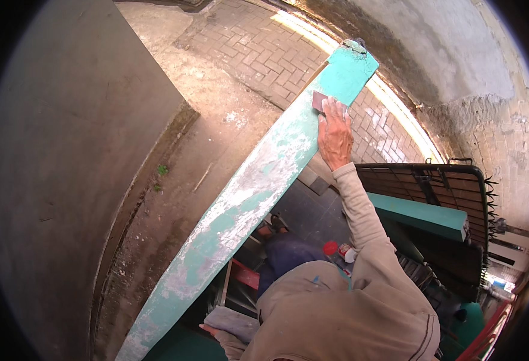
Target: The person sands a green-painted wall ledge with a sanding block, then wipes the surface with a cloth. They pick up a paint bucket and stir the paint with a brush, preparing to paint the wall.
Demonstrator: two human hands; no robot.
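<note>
A long beam (249,180) with worn turquoise paint and pale, whitish patches runs diagonally from the lower left to the upper middle. Its far end is solid turquoise with a cracked, broken tip. Near that end, my right hand (335,135) presses a small brownish piece of sandpaper (318,101) against the surface; white dust coats its fingertips. At the lower middle, my left hand (210,330) is closed at the edge of a grey flat board (233,322), below the beam. Some of its fingers are hidden.
A large grey wall (78,138) rises on the left. A dark metal gate (427,180) and another turquoise beam (421,215) are at the right. Below are a red lid and an open can (347,253) on dark tiles. Beyond lies brick paving (246,48).
</note>
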